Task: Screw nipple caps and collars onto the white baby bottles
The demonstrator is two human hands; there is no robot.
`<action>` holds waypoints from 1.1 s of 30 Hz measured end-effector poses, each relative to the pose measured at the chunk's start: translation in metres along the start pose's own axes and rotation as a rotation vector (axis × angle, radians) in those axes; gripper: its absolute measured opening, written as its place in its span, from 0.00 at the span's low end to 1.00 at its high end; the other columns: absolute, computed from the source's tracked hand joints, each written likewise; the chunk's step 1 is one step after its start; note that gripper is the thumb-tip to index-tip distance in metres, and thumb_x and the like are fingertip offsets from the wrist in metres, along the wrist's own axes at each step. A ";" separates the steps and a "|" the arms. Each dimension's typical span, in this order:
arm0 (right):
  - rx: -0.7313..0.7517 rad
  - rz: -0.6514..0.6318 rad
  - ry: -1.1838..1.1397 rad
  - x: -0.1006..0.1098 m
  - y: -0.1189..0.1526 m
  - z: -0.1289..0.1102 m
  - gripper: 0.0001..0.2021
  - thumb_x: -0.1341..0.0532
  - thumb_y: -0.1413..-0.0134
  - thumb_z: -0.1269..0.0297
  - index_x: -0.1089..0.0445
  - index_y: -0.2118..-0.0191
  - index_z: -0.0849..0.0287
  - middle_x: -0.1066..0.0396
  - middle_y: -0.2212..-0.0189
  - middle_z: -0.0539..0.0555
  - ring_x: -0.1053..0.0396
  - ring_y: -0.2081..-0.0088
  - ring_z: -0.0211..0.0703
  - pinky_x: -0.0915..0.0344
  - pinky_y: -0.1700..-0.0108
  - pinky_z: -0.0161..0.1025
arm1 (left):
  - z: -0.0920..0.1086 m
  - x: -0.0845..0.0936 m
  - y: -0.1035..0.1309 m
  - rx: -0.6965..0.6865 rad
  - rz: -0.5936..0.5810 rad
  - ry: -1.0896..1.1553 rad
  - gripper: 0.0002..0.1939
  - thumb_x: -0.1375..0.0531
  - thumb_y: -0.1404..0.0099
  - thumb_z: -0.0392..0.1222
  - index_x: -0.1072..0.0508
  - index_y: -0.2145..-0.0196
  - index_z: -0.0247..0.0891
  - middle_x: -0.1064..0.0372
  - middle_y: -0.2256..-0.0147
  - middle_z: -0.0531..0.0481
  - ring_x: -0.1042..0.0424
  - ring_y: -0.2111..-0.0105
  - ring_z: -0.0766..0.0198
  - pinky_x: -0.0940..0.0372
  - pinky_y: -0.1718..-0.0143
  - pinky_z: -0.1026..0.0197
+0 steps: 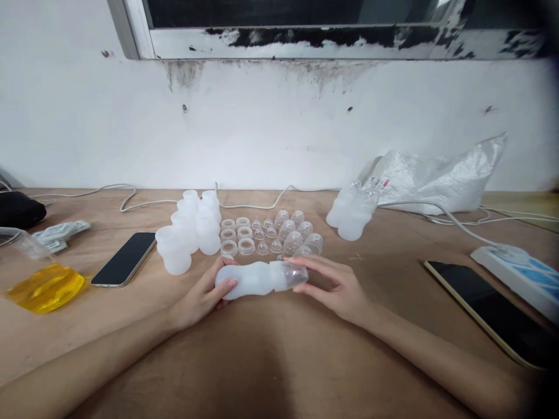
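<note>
Milky white plastic makes up the bottle (251,280) held on its side low over the near part of the wooden table (244,361). The left hand (213,288) grips its base end, thumb laid across the front. At the other end, the right hand (334,285) pinches the clear cap (296,276) between thumb and fingers.

Just beyond the hands sit small groups of parts: pale rings (246,246), clear nipples (262,248) and clear domed caps (293,242). To the left of the rings stand open white bottles (177,251) in a cluster, with a dark-screened phone (124,259) beside them and a piece of yellow film (47,288) farther left. Over on the right, capped bottles (353,215) stand by a shiny plastic bag (437,180) near the wall, and a second phone (484,308) lies beside a white power strip (519,276).
</note>
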State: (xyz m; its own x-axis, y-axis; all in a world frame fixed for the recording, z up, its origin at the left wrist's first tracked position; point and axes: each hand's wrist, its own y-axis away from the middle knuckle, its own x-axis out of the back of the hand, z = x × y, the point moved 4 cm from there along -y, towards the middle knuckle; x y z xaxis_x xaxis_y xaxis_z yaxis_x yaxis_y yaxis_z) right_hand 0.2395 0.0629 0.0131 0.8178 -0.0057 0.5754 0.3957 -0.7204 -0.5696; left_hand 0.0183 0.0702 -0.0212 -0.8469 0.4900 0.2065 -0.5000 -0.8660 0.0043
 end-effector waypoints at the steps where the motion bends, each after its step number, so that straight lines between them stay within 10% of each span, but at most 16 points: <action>1: 0.006 -0.003 -0.018 0.002 -0.001 -0.002 0.18 0.38 0.56 0.66 0.33 0.55 0.49 0.30 0.58 0.50 0.32 0.57 0.44 0.35 0.53 0.42 | 0.000 -0.001 0.001 -0.028 -0.025 0.010 0.16 0.52 0.39 0.52 0.44 0.59 0.40 0.44 0.75 0.55 0.44 0.79 0.70 0.48 0.79 0.67; 16: -0.266 0.042 -0.517 -0.014 0.000 -0.005 0.20 0.38 0.57 0.64 0.39 0.55 0.53 0.32 0.56 0.54 0.34 0.55 0.44 0.35 0.56 0.41 | 0.003 -0.009 0.001 -0.092 -0.235 0.031 0.26 0.45 0.42 0.50 0.50 0.49 0.45 0.45 0.58 0.49 0.42 0.64 0.65 0.45 0.64 0.63; 23: 0.015 0.888 0.087 0.105 -0.007 0.017 0.19 0.40 0.58 0.56 0.37 0.58 0.58 0.34 0.60 0.55 0.35 0.59 0.43 0.39 0.56 0.42 | -0.004 -0.011 -0.004 -0.159 -0.240 0.120 0.25 0.46 0.41 0.51 0.50 0.48 0.47 0.50 0.53 0.45 0.40 0.71 0.70 0.47 0.76 0.67; 29: -0.649 0.517 0.881 0.142 -0.014 0.052 0.24 0.42 0.59 0.52 0.40 0.57 0.63 0.31 0.70 0.59 0.33 0.70 0.49 0.40 0.71 0.41 | -0.001 -0.012 -0.003 -0.173 -0.232 0.122 0.24 0.46 0.41 0.50 0.49 0.49 0.46 0.49 0.54 0.46 0.40 0.70 0.70 0.47 0.77 0.68; 33: -0.775 0.308 1.011 0.136 -0.012 0.068 0.25 0.46 0.57 0.49 0.41 0.57 0.64 0.30 0.69 0.61 0.33 0.67 0.52 0.41 0.71 0.39 | 0.000 -0.012 -0.003 -0.174 -0.243 0.126 0.23 0.46 0.41 0.50 0.48 0.49 0.46 0.49 0.55 0.46 0.41 0.71 0.70 0.47 0.76 0.67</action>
State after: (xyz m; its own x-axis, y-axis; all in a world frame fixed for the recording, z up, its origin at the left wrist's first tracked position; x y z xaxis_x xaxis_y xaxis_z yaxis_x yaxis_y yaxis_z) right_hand 0.3744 0.1180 0.0582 0.0244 -0.5113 0.8590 -0.3686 -0.8033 -0.4677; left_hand 0.0302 0.0665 -0.0238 -0.7093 0.6982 0.0969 -0.7045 -0.6976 -0.1306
